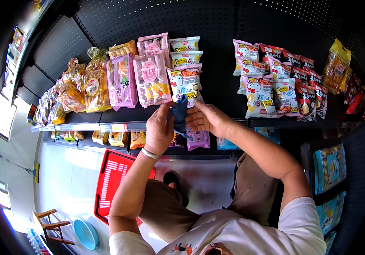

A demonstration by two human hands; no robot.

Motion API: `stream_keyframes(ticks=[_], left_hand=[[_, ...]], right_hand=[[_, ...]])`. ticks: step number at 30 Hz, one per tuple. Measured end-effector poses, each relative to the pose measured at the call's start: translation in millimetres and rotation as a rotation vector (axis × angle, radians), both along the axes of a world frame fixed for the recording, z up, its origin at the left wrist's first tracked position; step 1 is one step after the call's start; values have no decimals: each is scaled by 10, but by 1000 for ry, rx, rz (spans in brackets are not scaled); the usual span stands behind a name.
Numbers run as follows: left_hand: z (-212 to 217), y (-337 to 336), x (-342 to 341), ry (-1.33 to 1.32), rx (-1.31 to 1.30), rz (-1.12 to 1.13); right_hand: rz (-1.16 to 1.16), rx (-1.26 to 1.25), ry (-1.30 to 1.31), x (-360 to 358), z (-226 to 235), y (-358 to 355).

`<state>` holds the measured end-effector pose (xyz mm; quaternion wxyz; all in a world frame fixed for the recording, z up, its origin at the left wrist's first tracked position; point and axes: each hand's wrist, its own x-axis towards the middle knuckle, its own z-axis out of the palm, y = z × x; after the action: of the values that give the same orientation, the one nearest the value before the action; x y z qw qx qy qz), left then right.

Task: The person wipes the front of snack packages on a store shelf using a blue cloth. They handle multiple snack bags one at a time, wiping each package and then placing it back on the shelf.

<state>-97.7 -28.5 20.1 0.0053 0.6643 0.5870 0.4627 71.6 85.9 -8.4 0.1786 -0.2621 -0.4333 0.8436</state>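
Note:
A crumpled dark blue cloth (179,112) hangs between my hands at the front of the upper shelf. My left hand (158,129), with a pale bangle at the wrist, is closed on the cloth's left side. My right hand (208,119) is beside the cloth's right side, palm turned inward, thumb raised and fingers apart and slightly bent. Whether its fingertips touch the cloth I cannot tell. Just behind both hands stands a white and pink snack bag (185,80), the front one of a short row. Left of it are pink packs of rolls (150,80).
The black shelf (220,97) also bears bagged bread (97,87) to the left and snack bags (261,97) with red packets (306,100) to the right. Below are more packs and a red basket (106,187). A wooden stool (53,227) and blue basin (85,233) stand at lower left.

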Motion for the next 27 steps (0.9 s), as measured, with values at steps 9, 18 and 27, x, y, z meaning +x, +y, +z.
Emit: stream_keyframes(ticks=[9,18,27], left_hand=[[121,-80,283,334,-23,-261],[-18,-39,-199,-384,-277,-268],[-345,25,-356,-566,-493,-313]], right_hand=[[-161,309,10,36,-202,141],[94,682,47,131,65,15],[-141,293,51,106,8,129]])
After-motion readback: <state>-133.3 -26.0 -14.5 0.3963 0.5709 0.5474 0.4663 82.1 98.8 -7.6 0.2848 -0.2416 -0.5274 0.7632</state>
